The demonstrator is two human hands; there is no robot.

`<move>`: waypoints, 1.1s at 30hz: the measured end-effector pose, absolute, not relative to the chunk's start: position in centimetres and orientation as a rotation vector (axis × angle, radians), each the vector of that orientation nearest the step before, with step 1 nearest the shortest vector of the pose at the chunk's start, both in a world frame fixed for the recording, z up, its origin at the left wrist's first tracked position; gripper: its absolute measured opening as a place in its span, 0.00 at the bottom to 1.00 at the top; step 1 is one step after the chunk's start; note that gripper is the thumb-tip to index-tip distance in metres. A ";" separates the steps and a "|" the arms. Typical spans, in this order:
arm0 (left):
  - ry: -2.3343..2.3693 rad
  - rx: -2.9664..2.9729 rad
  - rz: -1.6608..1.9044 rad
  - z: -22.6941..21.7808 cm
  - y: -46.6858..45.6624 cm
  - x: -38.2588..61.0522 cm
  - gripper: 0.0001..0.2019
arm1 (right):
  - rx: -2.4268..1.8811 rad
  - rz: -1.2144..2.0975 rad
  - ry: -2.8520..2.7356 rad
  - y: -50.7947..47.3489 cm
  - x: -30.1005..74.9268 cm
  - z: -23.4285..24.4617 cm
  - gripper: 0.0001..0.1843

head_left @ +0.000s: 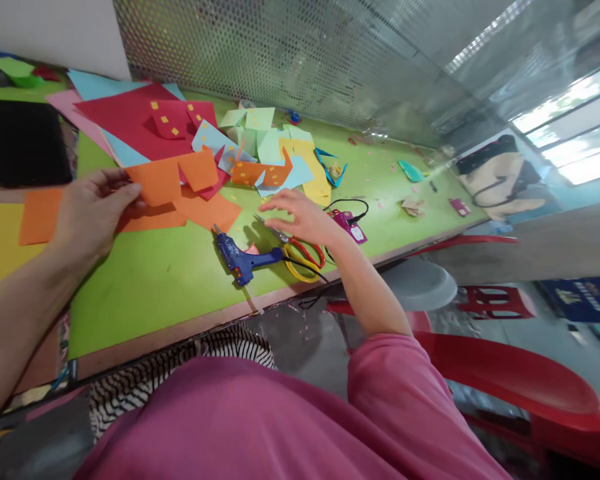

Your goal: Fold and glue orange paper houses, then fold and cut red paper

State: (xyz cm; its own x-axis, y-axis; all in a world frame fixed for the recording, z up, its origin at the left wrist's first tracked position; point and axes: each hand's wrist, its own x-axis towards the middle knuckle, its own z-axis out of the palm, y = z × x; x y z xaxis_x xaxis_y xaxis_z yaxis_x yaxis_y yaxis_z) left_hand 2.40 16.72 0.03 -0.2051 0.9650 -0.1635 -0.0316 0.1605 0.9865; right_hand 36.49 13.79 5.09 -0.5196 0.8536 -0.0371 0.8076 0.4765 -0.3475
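Note:
My left hand (93, 213) pinches the edge of an orange paper sheet (155, 181) lying among other orange sheets on the green table (150, 287). My right hand (300, 213) hovers with fingers spread just above the red and yellow scissors (300, 253), holding nothing. A blue glue gun (243, 257) lies on the table just left of the scissors, its cord running off the front edge.
Red, blue, pink, mint and yellow paper pieces (240, 143) pile up at the back. A black pad (25, 141) lies far left. A perforated metal wall (280, 60) backs the table. Red plastic chairs (505, 373) stand on the right.

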 end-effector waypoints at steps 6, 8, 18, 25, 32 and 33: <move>1.434 0.995 1.240 -0.2 16.8 2.4 0.11 | -1.799 0.205 -2.463 16.9 38.1 3.4 0.18; 1.419 0.993 1.240 -0.3 16.9 2.4 0.11 | -1.832 0.182 -2.460 17.1 38.2 2.7 0.19; 1.412 0.986 1.230 0.0 16.8 2.4 0.11 | -1.896 0.300 -2.323 18.7 36.6 1.0 0.17; 1.432 1.013 1.200 -0.1 16.8 2.4 0.12 | -1.873 0.412 -2.256 17.8 36.2 1.2 0.11; 1.423 0.992 1.219 0.0 16.8 2.6 0.11 | -1.964 0.557 -2.233 18.9 36.2 2.0 0.07; 1.420 0.996 1.215 0.0 16.8 2.6 0.10 | -1.962 0.556 -2.227 19.0 36.3 2.1 0.08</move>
State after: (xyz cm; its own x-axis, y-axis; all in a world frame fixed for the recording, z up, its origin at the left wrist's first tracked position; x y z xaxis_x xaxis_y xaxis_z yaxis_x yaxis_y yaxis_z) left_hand 2.59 16.80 0.01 -0.1840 0.9694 -0.1626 -0.0111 0.1634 0.9865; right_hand 36.31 19.03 2.13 -0.1513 0.9772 -0.1487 0.9325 0.0912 -0.3493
